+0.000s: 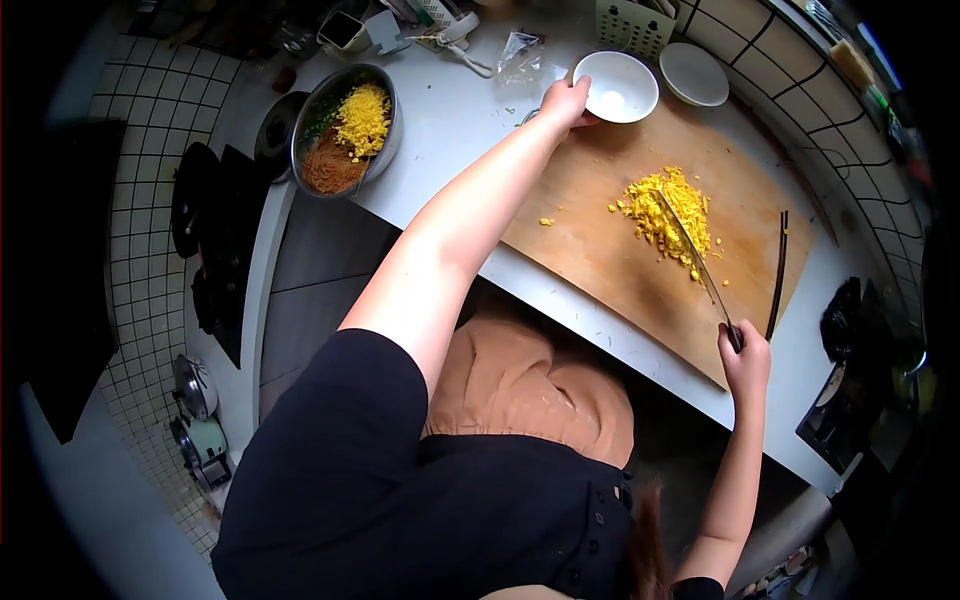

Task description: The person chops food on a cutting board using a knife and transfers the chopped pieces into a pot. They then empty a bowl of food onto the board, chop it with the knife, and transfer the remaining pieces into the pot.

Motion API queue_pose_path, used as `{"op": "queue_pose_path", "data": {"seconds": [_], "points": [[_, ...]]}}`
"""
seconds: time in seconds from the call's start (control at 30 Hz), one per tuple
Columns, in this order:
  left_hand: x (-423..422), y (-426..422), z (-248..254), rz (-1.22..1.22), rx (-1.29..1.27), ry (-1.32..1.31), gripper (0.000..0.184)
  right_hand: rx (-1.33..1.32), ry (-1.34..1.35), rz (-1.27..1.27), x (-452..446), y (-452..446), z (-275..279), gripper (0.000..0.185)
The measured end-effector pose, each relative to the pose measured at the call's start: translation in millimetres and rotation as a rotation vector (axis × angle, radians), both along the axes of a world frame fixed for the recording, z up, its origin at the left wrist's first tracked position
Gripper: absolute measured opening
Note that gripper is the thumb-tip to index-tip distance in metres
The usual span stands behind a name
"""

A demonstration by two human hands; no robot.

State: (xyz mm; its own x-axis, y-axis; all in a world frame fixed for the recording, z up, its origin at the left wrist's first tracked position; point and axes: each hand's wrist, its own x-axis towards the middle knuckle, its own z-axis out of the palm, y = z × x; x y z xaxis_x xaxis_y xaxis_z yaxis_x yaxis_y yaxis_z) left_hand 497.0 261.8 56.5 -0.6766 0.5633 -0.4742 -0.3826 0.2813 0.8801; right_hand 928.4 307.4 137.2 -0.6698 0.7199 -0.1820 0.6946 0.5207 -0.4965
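My left hand (568,104) is closed on the rim of a white bowl (628,94), held at the back left of the wooden cutting board (600,275). The bowl looks empty inside. My right hand (746,362) grips the handle of a kitchen knife (708,282) near the board's right front. Its blade reaches into a heap of chopped yellow food (668,205), which looks like cooked egg. A few small bits lie loose on the board, left of the heap. Two dark chopsticks (780,270) rest at the board's right side.
A metal bowl (396,140) with yellow crumbles, brown shreds and chopped greens stands left on the white counter (440,120). Behind the board are a white plate (694,74), a perforated green basket (634,30) and a clear plastic bag (521,58). A tiled wall borders the right.
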Motion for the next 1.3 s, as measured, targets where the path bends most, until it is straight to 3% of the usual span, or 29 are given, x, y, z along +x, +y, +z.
{"op": "queue_pose_path", "data": {"seconds": [0.07, 0.1, 0.13, 0.17, 0.3, 0.33, 0.37, 0.43, 0.53, 0.63, 0.83, 1.03, 1.17, 1.3], "points": [[-8, -3, -10, 0.135, -0.182, 0.132, 0.053, -0.239, 0.081, -0.167, 2, -24, 15, 0.027], [15, -14, 27, 0.187, -0.222, 0.369, 0.054, -0.450, 0.158, -0.323, 2, -37, 20, 0.026], [5, -23, 4, 0.124, -0.240, 0.626, 0.047, -0.589, 0.263, -0.420, 0, -48, 26, 0.024], [12, -29, 16, 0.072, -0.152, 0.605, 0.043, -0.709, 0.246, -0.494, -4, -52, 38, 0.021], [67, -16, 56, -0.329, 0.040, 0.546, 0.038, -0.647, 0.210, -0.643, -3, -50, 25, 0.027], [83, -3, 57, -0.419, 0.064, 0.690, 0.040, -0.572, 0.151, -0.641, -7, -48, 21, 0.029], [121, 21, 82, -0.628, -0.087, 0.665, 0.041, -0.578, 0.165, -0.635, -11, -47, 10, 0.034], [152, 53, 73, -0.767, -0.201, 0.788, 0.055, -0.603, 0.184, -0.683, -25, -52, 9, 0.037], [186, 92, 90, -1.110, -0.530, 0.789, 0.060, -0.591, 0.164, -0.712, -42, -57, 4, 0.041], [199, 113, 58, -1.104, -0.528, 0.906, 0.063, -0.483, 0.185, -0.660, -49, -62, -8, 0.045], [203, 120, 52, -1.230, -0.643, 1.024, 0.034, -0.551, 0.186, -0.676, -61, -66, -11, 0.054], [201, 113, 35, -1.211, -0.547, 1.165, 0.036, -0.579, 0.230, -0.715, -64, -80, -49, 0.055], [190, 133, 44, -1.211, -0.633, 1.072, 0.031, -0.710, 0.195, -0.671, -71, -51, 4, 0.055], [182, 131, 44, -1.215, -0.612, 1.093, 0.032, -0.803, 0.202, -0.675, -86, -53, 10, 0.057]]}}
